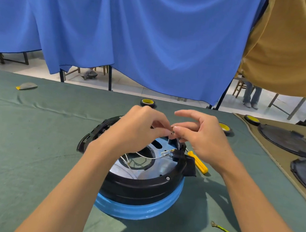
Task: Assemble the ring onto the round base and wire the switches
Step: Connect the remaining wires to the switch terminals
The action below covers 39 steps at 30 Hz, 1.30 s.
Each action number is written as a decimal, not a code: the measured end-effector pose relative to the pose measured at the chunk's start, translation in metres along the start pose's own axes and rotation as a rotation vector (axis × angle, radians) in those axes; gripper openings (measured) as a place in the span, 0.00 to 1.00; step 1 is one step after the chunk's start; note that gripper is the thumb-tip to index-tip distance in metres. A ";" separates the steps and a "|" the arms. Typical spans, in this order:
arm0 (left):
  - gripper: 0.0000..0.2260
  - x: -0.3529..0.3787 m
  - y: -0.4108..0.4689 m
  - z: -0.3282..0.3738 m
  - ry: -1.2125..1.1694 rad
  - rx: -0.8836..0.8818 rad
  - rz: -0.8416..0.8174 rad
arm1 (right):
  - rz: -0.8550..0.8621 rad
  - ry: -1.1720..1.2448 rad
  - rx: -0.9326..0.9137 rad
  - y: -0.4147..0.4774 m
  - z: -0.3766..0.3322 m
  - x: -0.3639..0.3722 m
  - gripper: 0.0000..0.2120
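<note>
A round base (138, 210) wrapped in blue film stands on the green cloth, and a black ring (146, 189) sits on top of it. Inside lies a shiny metal plate (161, 167) with white wires (144, 156) running to a black switch (179, 153) on the ring's right side. Above the far rim, my left hand (137, 129) and my right hand (202, 138) meet. Both pinch a thin white wire end with a small metal terminal (172, 133) between fingertips. A second black ring part (91, 136) lies behind my left wrist.
A yellow-handled screwdriver (199, 163) lies right of the base, and a green-yellow ground wire (227, 231) lies in front. Three tape rolls (148, 102) sit farther back. Black round covers (287, 141) rest on the tan cloth at right. A grey scraper (27, 86) lies far left.
</note>
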<state>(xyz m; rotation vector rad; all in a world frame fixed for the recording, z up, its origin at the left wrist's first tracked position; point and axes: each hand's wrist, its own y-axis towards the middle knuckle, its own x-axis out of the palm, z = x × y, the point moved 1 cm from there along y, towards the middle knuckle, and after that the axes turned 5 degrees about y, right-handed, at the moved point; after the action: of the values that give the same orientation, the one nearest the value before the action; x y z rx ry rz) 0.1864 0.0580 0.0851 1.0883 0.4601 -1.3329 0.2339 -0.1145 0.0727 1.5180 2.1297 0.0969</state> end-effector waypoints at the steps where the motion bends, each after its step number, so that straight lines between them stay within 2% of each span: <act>1: 0.05 0.004 0.000 0.000 0.004 -0.001 -0.021 | -0.002 0.001 -0.007 -0.001 -0.001 0.001 0.16; 5: 0.02 0.013 0.000 -0.001 -0.016 -0.026 0.030 | -0.001 -0.012 -0.015 -0.004 0.000 0.006 0.19; 10: 0.05 0.014 -0.001 -0.005 -0.021 -0.051 0.023 | -0.054 -0.129 -0.033 -0.006 0.003 0.010 0.21; 15: 0.06 0.014 -0.003 -0.005 0.009 -0.132 -0.039 | 0.182 -0.264 0.009 -0.008 0.016 0.003 0.12; 20: 0.05 0.021 -0.004 0.000 0.070 -0.152 -0.145 | 0.293 -0.273 0.015 -0.021 0.026 0.013 0.09; 28: 0.04 0.031 -0.003 0.000 0.102 -0.115 -0.264 | 0.303 -0.290 0.033 -0.025 0.027 0.023 0.14; 39: 0.05 0.033 -0.003 0.002 0.084 -0.079 -0.215 | 0.279 -0.259 0.078 -0.025 0.027 0.025 0.14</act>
<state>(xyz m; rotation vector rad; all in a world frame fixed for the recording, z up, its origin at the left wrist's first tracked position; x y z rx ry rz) 0.1913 0.0388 0.0583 1.0544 0.7026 -1.4465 0.2188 -0.1078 0.0320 1.7620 1.7305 -0.0823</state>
